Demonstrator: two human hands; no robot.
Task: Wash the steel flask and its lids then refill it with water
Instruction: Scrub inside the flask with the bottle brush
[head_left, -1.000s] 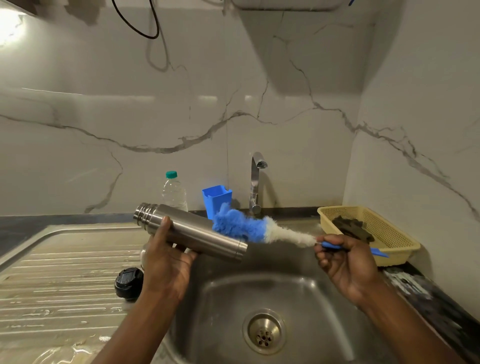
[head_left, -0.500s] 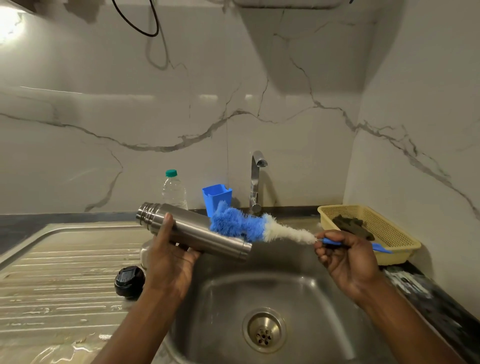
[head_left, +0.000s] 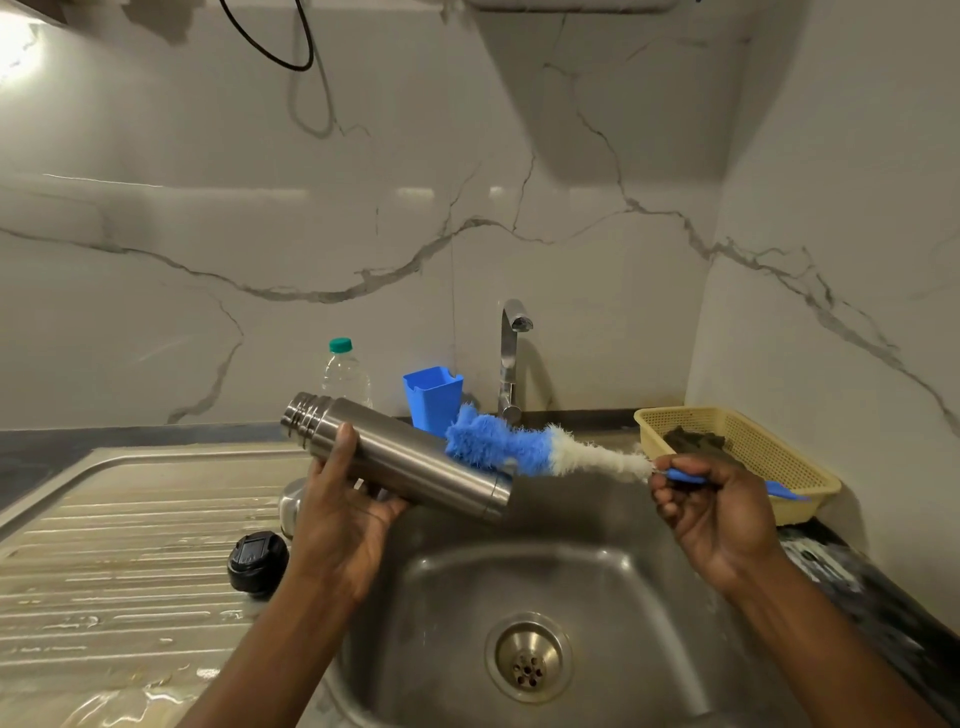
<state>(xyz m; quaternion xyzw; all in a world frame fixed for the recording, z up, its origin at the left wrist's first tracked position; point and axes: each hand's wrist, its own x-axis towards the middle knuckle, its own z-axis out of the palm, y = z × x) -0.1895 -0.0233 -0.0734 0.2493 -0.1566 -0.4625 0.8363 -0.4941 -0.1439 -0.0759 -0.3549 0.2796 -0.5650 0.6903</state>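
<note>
Steel flask (head_left: 400, 460) tilted above sink (head_left: 613, 587), gripped in left hand (head_left: 340, 512), right hand (head_left: 719, 512) closed on bottle brush (head_left: 524, 449) touching flask's lower end, black lid (head_left: 257, 564) on drainboard's inner edge.

White marble-veined wall panels (head_left: 467, 208) meet at a corner on the right, above a dark counter (head_left: 31, 457). A black cable (head_left: 270, 52) loops down the rear wall. Bright light glare (head_left: 15, 57) appears at upper left.
</note>
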